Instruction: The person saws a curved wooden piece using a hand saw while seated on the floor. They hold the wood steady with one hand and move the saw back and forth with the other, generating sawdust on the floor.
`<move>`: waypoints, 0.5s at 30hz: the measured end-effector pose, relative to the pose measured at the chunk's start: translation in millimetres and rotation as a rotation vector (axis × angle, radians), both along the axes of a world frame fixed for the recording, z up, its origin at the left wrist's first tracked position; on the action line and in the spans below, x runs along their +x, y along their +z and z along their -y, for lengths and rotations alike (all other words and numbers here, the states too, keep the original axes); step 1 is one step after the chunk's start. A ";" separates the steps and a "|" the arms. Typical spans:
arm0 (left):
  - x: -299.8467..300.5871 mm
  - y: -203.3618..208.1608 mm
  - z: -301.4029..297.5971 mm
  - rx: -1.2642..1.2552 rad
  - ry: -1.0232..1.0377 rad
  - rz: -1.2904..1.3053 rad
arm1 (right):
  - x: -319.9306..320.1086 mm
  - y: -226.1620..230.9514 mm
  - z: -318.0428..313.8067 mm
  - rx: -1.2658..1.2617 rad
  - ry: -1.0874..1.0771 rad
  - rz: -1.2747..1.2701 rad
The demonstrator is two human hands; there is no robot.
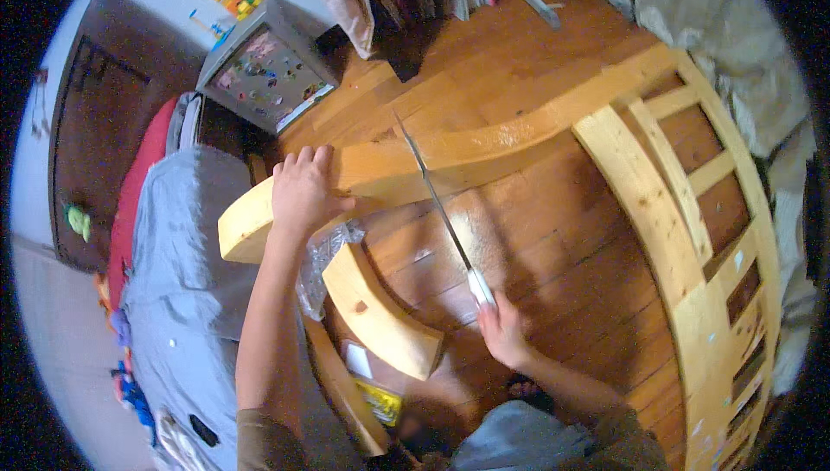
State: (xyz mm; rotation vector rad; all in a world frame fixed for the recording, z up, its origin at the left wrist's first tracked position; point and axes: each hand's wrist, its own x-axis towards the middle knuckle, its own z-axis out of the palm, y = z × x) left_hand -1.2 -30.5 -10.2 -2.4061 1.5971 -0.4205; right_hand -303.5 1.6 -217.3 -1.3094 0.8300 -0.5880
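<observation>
My left hand (300, 192) grips a long wooden beam (501, 142) near its left end, fingers over the far edge and thumb along the near side. My right hand (503, 331) is closed around the white handle of a handsaw (450, 230). The thin blade slants away and to the left, crossing the beam to the right of my left hand. It appears to sit in a cut there, but its depth is hidden. Pale sawdust (469, 242) lies on the floor below the blade. A short cut wooden block (380, 311) rests nearer me, between my forearms.
A slatted wooden frame (692, 298) stretches along the right side, touching or close to the beam's far end. To the left is a bed with a grey-blue cover (194, 246). A small cabinet (272, 73) with toys on top stands at the back left. Clear plastic wrapping (313, 285) lies beside the block.
</observation>
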 end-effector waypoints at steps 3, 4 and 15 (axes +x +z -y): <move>-9.0 2.2 -0.1 0.047 0.032 -0.076 | 54.8 5.2 37.1 0.024 -0.033 0.050; -5.2 -7.2 -5.5 -0.006 -0.016 0.129 | 64.3 8.3 39.0 0.014 -0.031 0.053; -161.0 -115.5 -158.6 0.117 -0.193 -1.213 | -18.0 15.9 -33.6 0.374 0.026 0.031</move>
